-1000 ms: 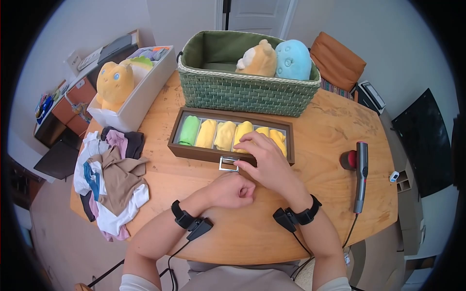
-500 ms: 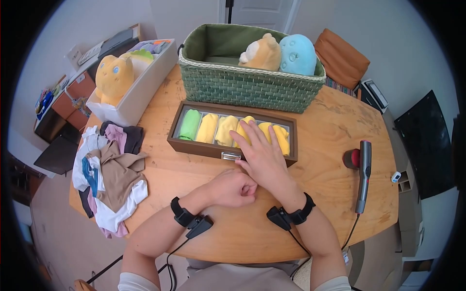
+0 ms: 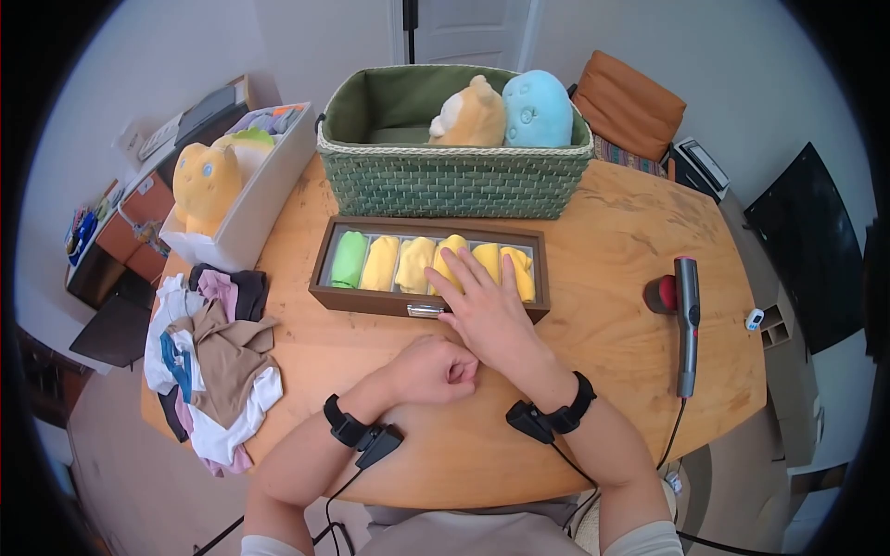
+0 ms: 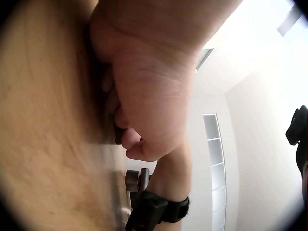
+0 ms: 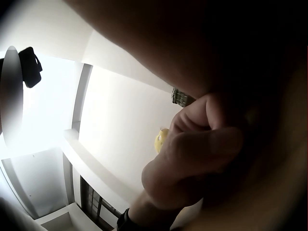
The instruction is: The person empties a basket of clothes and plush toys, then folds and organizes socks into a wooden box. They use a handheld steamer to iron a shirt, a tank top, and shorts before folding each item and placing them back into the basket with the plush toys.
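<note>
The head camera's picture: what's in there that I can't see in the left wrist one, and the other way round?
Only the head view shows the green roll and yellow rolls in their box, the green woven basket, the blue plush toy and the clothes pile.

Only the left wrist view shows the bright ceiling and a tall pale frame split into sections.

Both show the curled left hand, the wooden tabletop and the right arm's black strap.
</note>
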Tool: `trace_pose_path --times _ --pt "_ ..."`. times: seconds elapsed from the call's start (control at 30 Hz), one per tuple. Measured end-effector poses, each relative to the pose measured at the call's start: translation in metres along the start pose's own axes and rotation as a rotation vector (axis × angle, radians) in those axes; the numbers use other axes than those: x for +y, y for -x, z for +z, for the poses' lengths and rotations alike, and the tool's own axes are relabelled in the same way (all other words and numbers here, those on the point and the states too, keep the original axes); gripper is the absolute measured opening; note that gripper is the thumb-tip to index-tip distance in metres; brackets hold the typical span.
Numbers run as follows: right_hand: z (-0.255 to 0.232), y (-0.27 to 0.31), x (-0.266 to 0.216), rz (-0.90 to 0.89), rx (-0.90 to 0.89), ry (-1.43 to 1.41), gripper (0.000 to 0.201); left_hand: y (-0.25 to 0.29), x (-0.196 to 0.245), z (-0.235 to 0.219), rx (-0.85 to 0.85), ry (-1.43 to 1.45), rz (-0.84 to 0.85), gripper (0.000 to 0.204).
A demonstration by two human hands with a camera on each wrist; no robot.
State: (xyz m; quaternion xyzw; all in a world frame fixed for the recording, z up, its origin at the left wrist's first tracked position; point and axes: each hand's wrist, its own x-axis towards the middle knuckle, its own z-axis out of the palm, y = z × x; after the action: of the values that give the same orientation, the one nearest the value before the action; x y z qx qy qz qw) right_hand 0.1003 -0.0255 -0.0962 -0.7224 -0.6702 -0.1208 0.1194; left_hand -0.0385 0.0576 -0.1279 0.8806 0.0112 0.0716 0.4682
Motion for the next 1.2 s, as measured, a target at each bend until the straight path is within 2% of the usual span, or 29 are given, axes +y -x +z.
trace_pose_path --times 0.2,0.27,0.3,0.37,0.4,0.47,0.7,0.8,0.9,0.93,1.0,1.03,1.1,1.2 --pt "-0.004 0.015 0.012 0.029 -0.037 0.032 0.06 0.002 0.001 -0.002 -0.016 -0.022 0.007 0.021" --pt "-0.035 0.009 0.02 0.112 -0.267 -0.224 0.069 0.0 0.004 -0.003 -0.022 -0.041 -0.01 0.016" --pt "-0.044 0.006 0.029 0.111 -0.266 -0.221 0.069 0.0 0.004 -0.003 -0.02 -0.042 -0.008 0.016" --pt "-0.058 -0.002 0.049 0.036 -0.11 -0.172 0.091 0.0 0.003 -0.002 -0.044 -0.026 -0.033 0.015" --pt "-0.054 -0.002 0.061 0.035 -0.112 -0.167 0.091 0.0 0.003 -0.002 -0.042 -0.023 -0.03 0.015" --pt "-0.038 -0.004 0.08 -0.009 -0.094 -0.211 0.106 -0.001 0.003 -0.003 -0.047 -0.037 -0.026 0.015" --pt "-0.053 -0.002 0.079 0.048 -0.167 -0.299 0.107 -0.001 0.003 -0.005 -0.057 -0.049 -0.034 0.015" --pt "-0.063 0.018 0.084 0.078 -0.203 -0.305 0.108 0.0 0.003 -0.003 -0.06 -0.035 -0.05 0.016" --pt "-0.08 0.062 0.076 0.264 -0.19 -0.244 0.108 0.001 0.003 -0.003 -0.038 -0.025 -0.04 0.017" --pt "-0.088 0.078 0.066 0.272 -0.193 -0.233 0.108 0.001 0.001 -0.003 -0.014 0.001 -0.021 0.022" --pt "-0.108 0.109 0.042 0.587 -0.245 -0.087 0.111 0.001 0.001 0.0 0.001 0.041 0.005 0.028" --pt "-0.115 0.122 0.034 0.594 -0.25 -0.076 0.111 0.001 0.002 -0.001 0.001 0.057 -0.007 0.028" --pt "-0.128 0.147 0.017 0.933 -0.345 0.022 0.111 0.002 0.003 -0.001 0.0 0.081 -0.015 0.029" --pt "-0.138 0.201 -0.012 0.92 -0.284 0.071 0.109 0.001 0.003 -0.002 -0.003 0.066 -0.029 0.028"
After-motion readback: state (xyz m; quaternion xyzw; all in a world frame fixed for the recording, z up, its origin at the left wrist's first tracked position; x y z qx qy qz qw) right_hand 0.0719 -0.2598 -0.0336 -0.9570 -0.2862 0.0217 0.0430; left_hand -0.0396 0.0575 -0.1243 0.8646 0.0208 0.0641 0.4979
